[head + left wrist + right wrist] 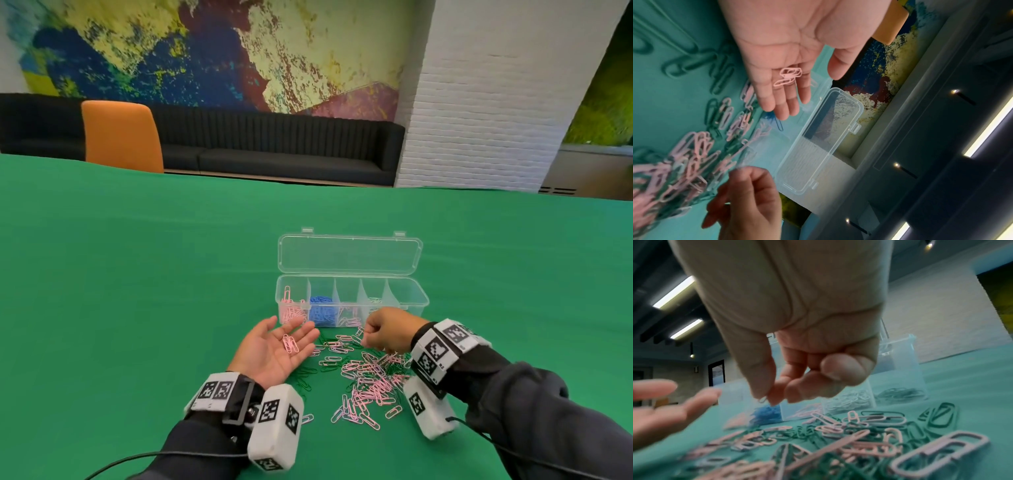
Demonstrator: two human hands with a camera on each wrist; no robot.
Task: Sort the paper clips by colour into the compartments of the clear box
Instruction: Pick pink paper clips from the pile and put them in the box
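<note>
My left hand (291, 334) lies palm up in front of the clear box (407, 294), fingers straight, with a few pink clips (290, 343) resting on them; these pink clips (789, 76) also show on that hand (807, 94) in the left wrist view. My right hand (365, 341) hovers over the pile of pink and green clips (370, 377), fingers curled. Its thumb and forefinger pinch a pale clip (762, 400). The box's lid (349, 255) stands open. Its leftmost compartment holds pink clips, the one beside it blue clips (322, 311).
Green cloth covers the table (137, 274). Further compartments (846, 399) hold pink, white and dark green clips. A few stray clips (356, 416) lie near the front. An orange chair (121, 135) and a dark sofa (281, 147) stand beyond the far edge.
</note>
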